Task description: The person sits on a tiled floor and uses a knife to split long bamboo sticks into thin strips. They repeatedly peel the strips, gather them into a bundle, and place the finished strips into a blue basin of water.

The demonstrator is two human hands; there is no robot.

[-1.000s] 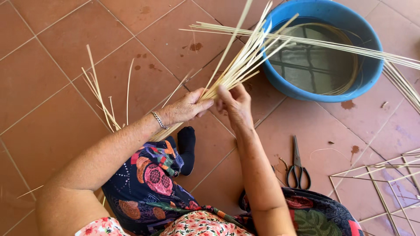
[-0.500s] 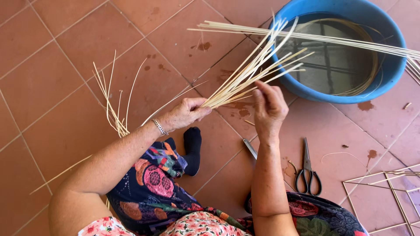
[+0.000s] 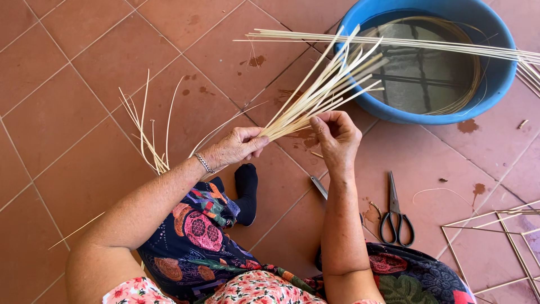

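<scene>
Left hand (image 3: 236, 147) pinches the strips (image 3: 320, 93) at their gathered base, fingers closed tight around the bunch. Right hand (image 3: 336, 138) sits just beside it on the other side of the same base, fingers curled, thumb and forefinger closed on one or two strips at the edge of the bunch; exactly how many I can't tell. From the fingers the bunch runs up and away to the right, long axis diagonal, fanning out so the tips hang over the near rim of the basin (image 3: 394, 112). Both hands are at the base; the left has the main grip, the right is nearer the loose side of the fan. Strips are pale, thin, flat, straight and stiff-looking, cut to uneven lengths at the tips. A second set of long strips lies across the basin top, well apart from the hands. The basin holds water with a coil of the same material soaking in it. More loose strips stick up by the left forearm. Scissors (image 3: 395, 214) lie on the floor tiles (image 3: 84, 84) to the right of the right forearm, untouched.
</scene>
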